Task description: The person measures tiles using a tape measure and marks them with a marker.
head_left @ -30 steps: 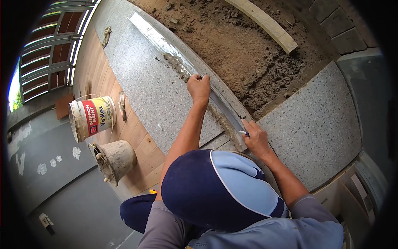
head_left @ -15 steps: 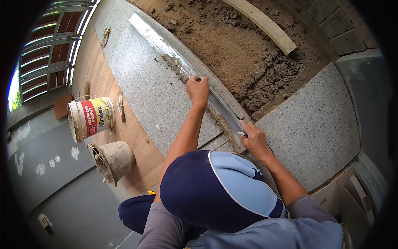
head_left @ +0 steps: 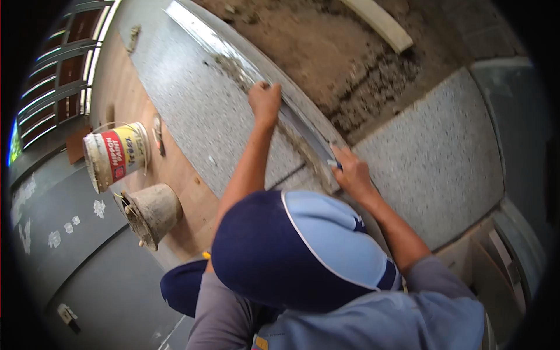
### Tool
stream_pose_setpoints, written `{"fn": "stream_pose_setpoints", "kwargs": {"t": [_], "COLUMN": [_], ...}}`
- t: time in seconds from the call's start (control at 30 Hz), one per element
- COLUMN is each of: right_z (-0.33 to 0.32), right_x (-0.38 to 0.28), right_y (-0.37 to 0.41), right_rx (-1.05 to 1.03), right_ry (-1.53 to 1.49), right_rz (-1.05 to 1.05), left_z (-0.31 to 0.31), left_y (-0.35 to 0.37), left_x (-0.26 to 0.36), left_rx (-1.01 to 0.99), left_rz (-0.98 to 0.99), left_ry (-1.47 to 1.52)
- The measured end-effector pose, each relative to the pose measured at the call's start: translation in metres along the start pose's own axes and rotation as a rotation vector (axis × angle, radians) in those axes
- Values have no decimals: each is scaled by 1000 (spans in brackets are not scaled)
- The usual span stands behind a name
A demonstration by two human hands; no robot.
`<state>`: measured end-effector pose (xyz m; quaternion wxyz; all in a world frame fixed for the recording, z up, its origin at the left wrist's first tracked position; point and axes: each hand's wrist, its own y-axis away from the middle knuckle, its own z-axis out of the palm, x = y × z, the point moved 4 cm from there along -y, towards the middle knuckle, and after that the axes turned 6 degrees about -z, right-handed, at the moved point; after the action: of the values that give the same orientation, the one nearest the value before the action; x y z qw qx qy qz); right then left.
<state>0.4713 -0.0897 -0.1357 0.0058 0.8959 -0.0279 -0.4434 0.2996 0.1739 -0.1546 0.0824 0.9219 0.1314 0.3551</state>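
My left hand (head_left: pixel 265 104) is closed, fingertips pinched together at the long metal strip (head_left: pixel 291 115); what lies between them is hidden. Lower down the same strip, my right hand (head_left: pixel 353 175) is closed around a small blue and white pen-like object (head_left: pixel 335 165), its fingers close to the strip's edge. Wet mortar (head_left: pixel 300 144) lines the strip's near side, next to a speckled grey slab (head_left: pixel 204 111). Brown soil (head_left: pixel 297 46) lies beyond the strip.
A paint bucket (head_left: pixel 119 154) and a mortar-crusted bucket (head_left: pixel 156 213) stand at the left on wood-look flooring (head_left: pixel 192 204). A trowel-like tool (head_left: pixel 158 135) lies beside the paint bucket. Another speckled slab (head_left: pixel 434 157) is at the right; a pale curved block (head_left: pixel 382 26) sits on the soil.
The whole view has shifted, so the scene appears further up and left, with some blur. Both hands keep about the same places along the strip, still closed.
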Motion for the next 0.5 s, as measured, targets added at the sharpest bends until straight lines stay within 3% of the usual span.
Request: {"fn": "stream_pose_setpoints", "kwargs": {"t": [0.03,0.1,0.17,0.27,0.37,0.5], "right_z": [1,1,-1,2,-1,0], "right_x": [1,0,2,2,0,1], "right_y": [2,3,0,2,2,1], "right_rx": [21,32,42,65,33,31], "right_ry": [-15,-21,-14,-4,21,11], "right_rz": [-12,-16,-16,-22,5,2], "left_z": [1,-5,-12,-26,-36,-27], "left_y": [-3,11,15,13,24,36], "left_x": [-5,8,12,-3,4,-3], "left_rx": [-24,-191,-178,-53,13,-118], "left_rz": [25,-120,-174,144,494,598], "left_ry": [-8,128,81,63,-431,-693]}}
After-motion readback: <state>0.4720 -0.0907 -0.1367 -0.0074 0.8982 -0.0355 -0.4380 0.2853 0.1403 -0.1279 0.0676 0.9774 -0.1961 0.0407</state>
